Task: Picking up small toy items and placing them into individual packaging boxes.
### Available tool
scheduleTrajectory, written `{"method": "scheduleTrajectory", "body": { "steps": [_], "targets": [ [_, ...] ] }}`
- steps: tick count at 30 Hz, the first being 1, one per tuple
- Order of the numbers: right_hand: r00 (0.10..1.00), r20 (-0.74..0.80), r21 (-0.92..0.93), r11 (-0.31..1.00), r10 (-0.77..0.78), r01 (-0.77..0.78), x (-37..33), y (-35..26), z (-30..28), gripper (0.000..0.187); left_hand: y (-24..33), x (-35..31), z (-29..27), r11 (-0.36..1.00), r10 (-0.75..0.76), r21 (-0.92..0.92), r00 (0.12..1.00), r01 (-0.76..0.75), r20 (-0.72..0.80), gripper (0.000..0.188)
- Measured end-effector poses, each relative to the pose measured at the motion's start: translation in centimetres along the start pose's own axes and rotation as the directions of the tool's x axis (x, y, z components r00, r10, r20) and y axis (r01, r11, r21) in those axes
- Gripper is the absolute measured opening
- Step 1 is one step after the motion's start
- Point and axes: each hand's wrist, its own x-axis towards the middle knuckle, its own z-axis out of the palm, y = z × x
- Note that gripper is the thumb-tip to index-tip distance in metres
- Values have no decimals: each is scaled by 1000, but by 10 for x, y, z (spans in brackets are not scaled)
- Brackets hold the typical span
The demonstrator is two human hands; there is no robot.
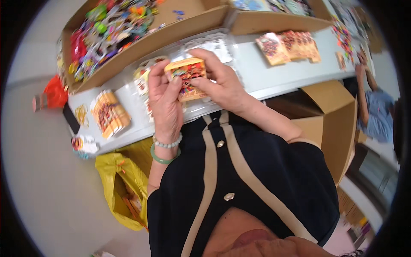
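Observation:
Up over the near side of the white table (252,81), I hold a small orange-yellow printed box (187,77) with a colourful picture on its face. My left hand (165,94) grips its left side, thumb on the front. From the right, my right hand (222,83) grips it too, its thumb pressed on the picture. The fingers behind the box are partly hidden. Beneath my hands are clear plastic sheets or bags (214,47) and some printed pieces (143,83). To the left lies a stack of similar orange printed flat packs (109,113).
Behind my hands stands a cardboard tray (171,40) of small colourful toys (115,32). More orange packs (289,46) lie at right. Yellow rubber bands (81,115) lie at left. Below are a yellow bag (107,171) and an open carton (338,124). Another person (379,107) works far right.

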Motion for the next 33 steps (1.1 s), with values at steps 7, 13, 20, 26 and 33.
{"method": "scheduleTrajectory", "body": {
  "steps": [7,13,20,26,33],
  "targets": [
    [943,-305,-701,702,-135,-126,9,17,-111,60,30,-15,-12,858,90,513,991,-29,-94,31],
    [912,-304,-914,354,-276,-197,-1,39,-147,60,72,-16,-68,155,622,978,783,-140,13,10],
    [977,-188,-981,72,-97,-181,4,40,-133,60,105,-32,-165,-31,650,931,715,365,-258,42],
    [909,-179,-982,117,-377,-145,9,40,-145,40,110,-28,-157,34,488,823,709,567,-509,79],
    [889,-201,-756,643,-410,126,7,13,-95,23,116,-30,-119,-266,771,894,636,361,-28,82]
  ]
}}
